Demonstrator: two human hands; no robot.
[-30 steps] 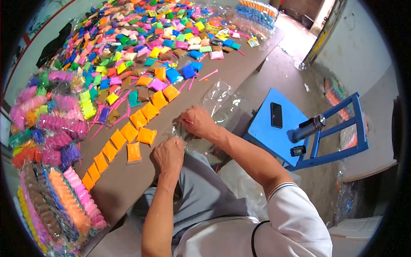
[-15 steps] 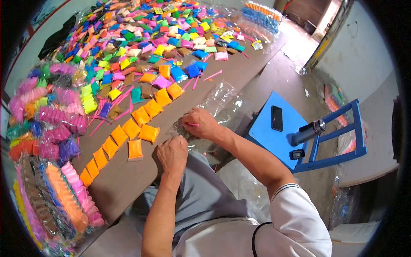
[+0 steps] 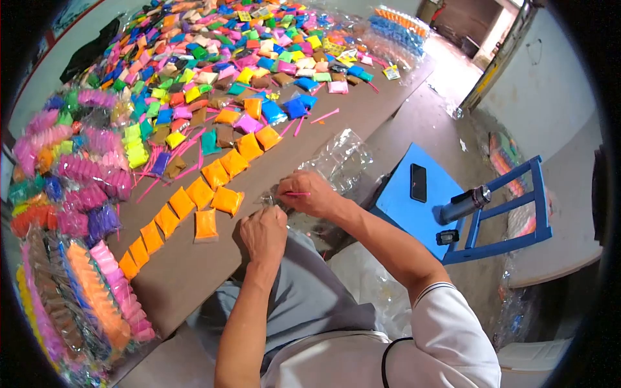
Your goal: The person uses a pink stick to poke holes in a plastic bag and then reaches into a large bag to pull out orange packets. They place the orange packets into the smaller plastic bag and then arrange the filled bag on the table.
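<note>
At the near edge of the brown table, my left hand [image 3: 264, 234] is closed, its fingertips pinching crinkled clear plastic [image 3: 266, 196]. Close beside it, my right hand [image 3: 309, 194] is curled, with a thin pink plastic stick [image 3: 298, 193] poking out of its fingers. Both hands meet at the clear plastic; the right fingertips are partly hidden. Left of them lies a slanting row of orange packets [image 3: 182, 202], with a few more orange packets [image 3: 206, 224] beside the row. A loose transparent bag [image 3: 343, 158] spreads out beyond my right hand.
A heap of multicoloured packets [image 3: 213, 48] covers the table's far side. Bundled packets in plastic [image 3: 97, 291] line its left end. To the right, a blue chair [image 3: 404, 187] holds a phone [image 3: 418, 182], a flask [image 3: 464, 204] and a small black object [image 3: 447, 237].
My hands stay close together with little movement. The transparent bag beyond my right hand has shifted and looks more puffed up. The whole view has moved slightly.
</note>
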